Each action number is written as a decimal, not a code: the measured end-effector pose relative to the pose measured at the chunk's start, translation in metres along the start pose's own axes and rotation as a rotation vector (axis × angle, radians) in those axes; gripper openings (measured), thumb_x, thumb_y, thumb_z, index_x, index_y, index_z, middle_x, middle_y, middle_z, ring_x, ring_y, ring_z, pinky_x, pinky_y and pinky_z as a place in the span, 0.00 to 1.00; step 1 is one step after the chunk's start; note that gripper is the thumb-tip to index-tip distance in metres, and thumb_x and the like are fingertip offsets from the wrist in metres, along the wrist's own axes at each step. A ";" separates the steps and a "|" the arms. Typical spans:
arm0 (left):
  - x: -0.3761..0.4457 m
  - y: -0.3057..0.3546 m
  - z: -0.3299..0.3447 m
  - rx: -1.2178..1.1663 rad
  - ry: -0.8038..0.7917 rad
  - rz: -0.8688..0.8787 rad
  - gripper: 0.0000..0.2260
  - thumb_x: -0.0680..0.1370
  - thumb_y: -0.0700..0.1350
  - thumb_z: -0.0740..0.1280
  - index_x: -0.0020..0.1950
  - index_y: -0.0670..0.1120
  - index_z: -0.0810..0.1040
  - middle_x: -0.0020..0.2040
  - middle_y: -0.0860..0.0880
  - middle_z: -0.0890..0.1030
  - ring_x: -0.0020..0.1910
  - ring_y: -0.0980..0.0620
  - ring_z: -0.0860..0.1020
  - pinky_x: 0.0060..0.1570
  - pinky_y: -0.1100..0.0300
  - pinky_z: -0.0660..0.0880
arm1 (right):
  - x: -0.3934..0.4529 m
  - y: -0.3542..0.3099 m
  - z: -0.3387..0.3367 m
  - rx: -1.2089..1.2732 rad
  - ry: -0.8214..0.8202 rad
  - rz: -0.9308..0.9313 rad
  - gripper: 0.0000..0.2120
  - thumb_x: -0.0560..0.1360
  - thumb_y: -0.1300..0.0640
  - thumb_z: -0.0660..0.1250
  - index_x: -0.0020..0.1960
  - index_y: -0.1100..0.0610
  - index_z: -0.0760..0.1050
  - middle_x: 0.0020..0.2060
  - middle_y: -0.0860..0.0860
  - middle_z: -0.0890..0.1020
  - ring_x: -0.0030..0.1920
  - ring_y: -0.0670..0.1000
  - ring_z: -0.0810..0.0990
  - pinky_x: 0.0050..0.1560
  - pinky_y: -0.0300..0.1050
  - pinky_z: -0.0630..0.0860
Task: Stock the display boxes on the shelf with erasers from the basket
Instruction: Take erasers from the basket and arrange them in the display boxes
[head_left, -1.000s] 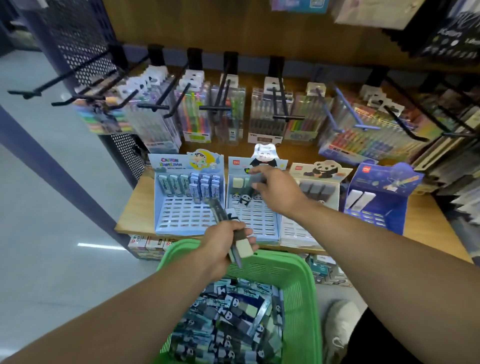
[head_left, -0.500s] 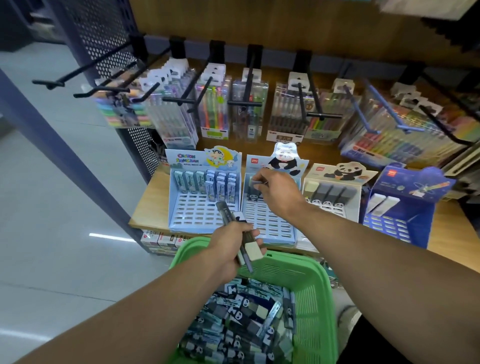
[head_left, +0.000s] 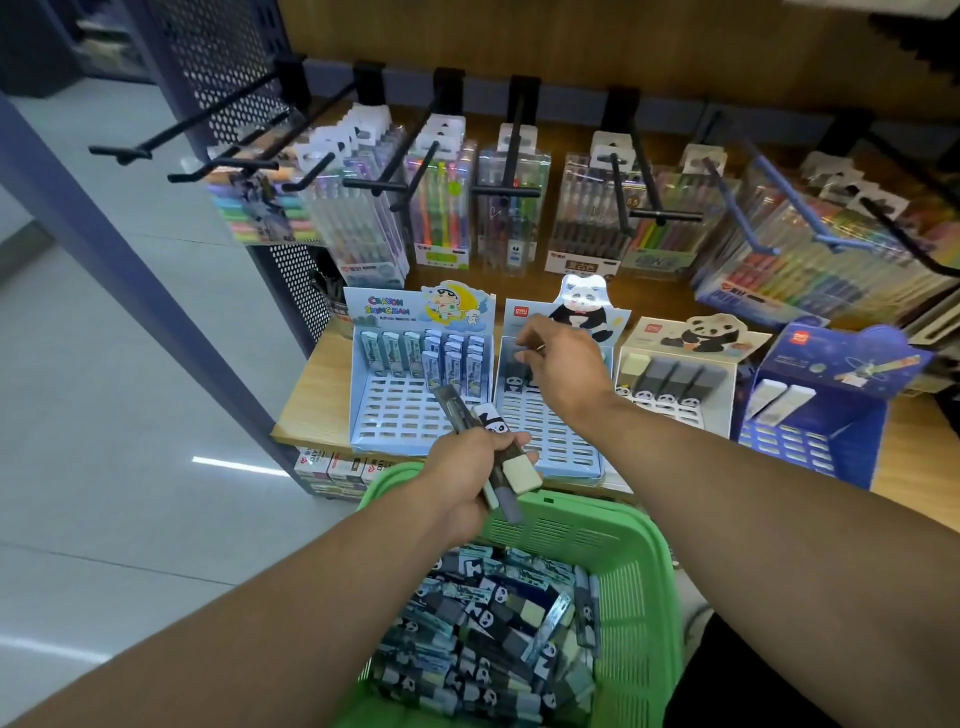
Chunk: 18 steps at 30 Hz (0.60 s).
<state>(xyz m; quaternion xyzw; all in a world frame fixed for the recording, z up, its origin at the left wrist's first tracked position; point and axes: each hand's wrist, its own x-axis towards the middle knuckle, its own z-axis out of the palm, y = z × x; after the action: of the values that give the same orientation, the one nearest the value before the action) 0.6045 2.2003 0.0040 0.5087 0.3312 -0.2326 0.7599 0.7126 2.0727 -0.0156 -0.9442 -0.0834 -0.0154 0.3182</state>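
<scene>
My left hand (head_left: 467, 470) grips a bundle of panda erasers (head_left: 511, 467) above the far rim of the green basket (head_left: 639, 582), which holds several more erasers (head_left: 488, 644). My right hand (head_left: 563, 366) reaches into the back of the middle panda display box (head_left: 550, 436), fingers pinching a dark eraser (head_left: 519, 371) in its top row. To the left stands the blue cartoon display box (head_left: 400, 415) with two rows of erasers. Right of the hand is a white panda box (head_left: 675, 400) with one row of erasers.
A dark blue space-themed box (head_left: 810, 431) with two white erasers stands at the far right of the wooden shelf (head_left: 311, 395). Black hooks (head_left: 514, 156) with pen packs jut out above the boxes. Stacked cartons (head_left: 332, 467) sit under the shelf.
The view has tilted down and shifted left. My right hand stays at the top row of the middle box, pushing the eraser in. My left hand keeps its bundle over the basket.
</scene>
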 end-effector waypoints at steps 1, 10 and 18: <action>0.001 0.000 0.000 0.018 0.003 0.005 0.05 0.81 0.38 0.64 0.49 0.39 0.80 0.44 0.46 0.86 0.45 0.47 0.84 0.51 0.46 0.81 | 0.000 0.002 -0.001 -0.007 0.008 0.021 0.05 0.79 0.64 0.67 0.49 0.55 0.79 0.45 0.51 0.82 0.43 0.47 0.79 0.44 0.45 0.77; -0.002 0.004 0.007 0.027 0.023 0.054 0.10 0.79 0.39 0.68 0.60 0.38 0.78 0.47 0.46 0.86 0.36 0.51 0.85 0.27 0.60 0.77 | -0.006 0.004 -0.013 -0.286 -0.087 0.032 0.11 0.81 0.53 0.65 0.59 0.49 0.83 0.60 0.50 0.81 0.59 0.54 0.79 0.54 0.48 0.77; 0.005 0.007 0.014 -0.017 0.139 0.119 0.05 0.79 0.42 0.69 0.50 0.42 0.76 0.46 0.43 0.80 0.46 0.41 0.79 0.53 0.43 0.79 | -0.044 -0.008 -0.059 0.406 -0.443 0.389 0.21 0.78 0.41 0.68 0.50 0.61 0.76 0.36 0.58 0.82 0.35 0.55 0.83 0.37 0.51 0.84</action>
<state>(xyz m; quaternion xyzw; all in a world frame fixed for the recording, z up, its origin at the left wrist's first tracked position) 0.6162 2.1897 0.0085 0.5359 0.3541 -0.1481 0.7520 0.6697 2.0374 0.0325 -0.8405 0.0294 0.2673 0.4704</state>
